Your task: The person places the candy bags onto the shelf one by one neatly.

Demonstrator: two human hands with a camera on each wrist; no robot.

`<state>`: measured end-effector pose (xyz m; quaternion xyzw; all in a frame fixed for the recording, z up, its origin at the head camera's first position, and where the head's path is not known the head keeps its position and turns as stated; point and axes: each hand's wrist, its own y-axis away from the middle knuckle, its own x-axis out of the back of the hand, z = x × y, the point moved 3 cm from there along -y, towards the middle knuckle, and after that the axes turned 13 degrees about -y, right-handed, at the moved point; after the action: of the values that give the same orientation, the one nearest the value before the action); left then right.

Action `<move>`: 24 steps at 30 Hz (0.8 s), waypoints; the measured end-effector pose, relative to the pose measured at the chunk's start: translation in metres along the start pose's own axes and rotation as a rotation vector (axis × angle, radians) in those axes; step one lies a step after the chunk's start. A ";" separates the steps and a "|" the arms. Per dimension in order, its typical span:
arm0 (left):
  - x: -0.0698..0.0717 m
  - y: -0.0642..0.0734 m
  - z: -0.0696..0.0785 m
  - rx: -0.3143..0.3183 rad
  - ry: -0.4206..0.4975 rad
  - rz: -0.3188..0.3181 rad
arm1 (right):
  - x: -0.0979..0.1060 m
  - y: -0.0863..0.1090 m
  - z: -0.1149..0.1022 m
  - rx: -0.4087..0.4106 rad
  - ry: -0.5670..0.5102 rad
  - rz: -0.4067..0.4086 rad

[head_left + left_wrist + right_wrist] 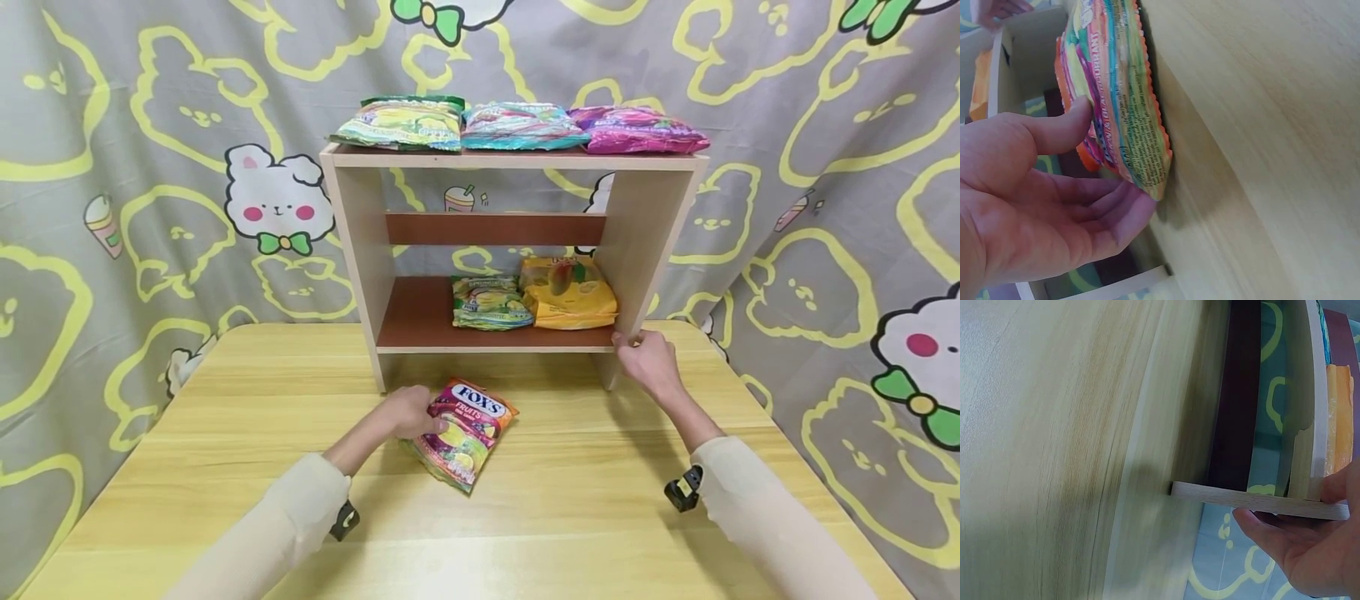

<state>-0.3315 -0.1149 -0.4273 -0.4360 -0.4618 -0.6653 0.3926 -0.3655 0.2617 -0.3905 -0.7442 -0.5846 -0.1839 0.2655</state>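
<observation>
A Fox's fruit candy bag (471, 429) is in my left hand (408, 412), tilted above the table in front of the small shelf. In the left wrist view the thumb lies on one face of the bag (1125, 94) and the fingers (1125, 215) curl behind it. My right hand (649, 360) grips the right side panel of the wooden shelf (495, 348) near its lower board. The right wrist view shows that panel's edge (1260, 501) between thumb and fingers.
On the shelf top lie a green-yellow bag (408, 125), a teal bag (521, 127) and a purple-pink bag (641, 132). The lower board holds a green candy bag (489, 303) and a yellow mango bag (570, 296) at its right. A patterned curtain (172, 275) hangs behind the table (262, 375).
</observation>
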 end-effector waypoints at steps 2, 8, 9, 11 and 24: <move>-0.001 0.001 0.000 0.009 0.007 0.005 | 0.000 0.000 0.000 -0.003 -0.005 -0.005; 0.003 0.002 0.003 0.016 0.034 0.029 | 0.000 0.001 -0.001 -0.018 -0.019 -0.008; 0.004 0.002 0.003 0.017 0.039 0.039 | 0.000 0.001 -0.001 -0.016 -0.017 -0.004; 0.006 0.002 0.004 0.016 0.047 0.056 | 0.000 0.001 -0.001 -0.013 -0.016 -0.002; 0.018 0.007 0.016 -0.041 0.108 0.068 | -0.001 0.001 -0.001 -0.013 -0.014 0.003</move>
<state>-0.3268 -0.1035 -0.4056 -0.4231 -0.4111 -0.6833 0.4303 -0.3647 0.2604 -0.3907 -0.7483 -0.5839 -0.1823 0.2568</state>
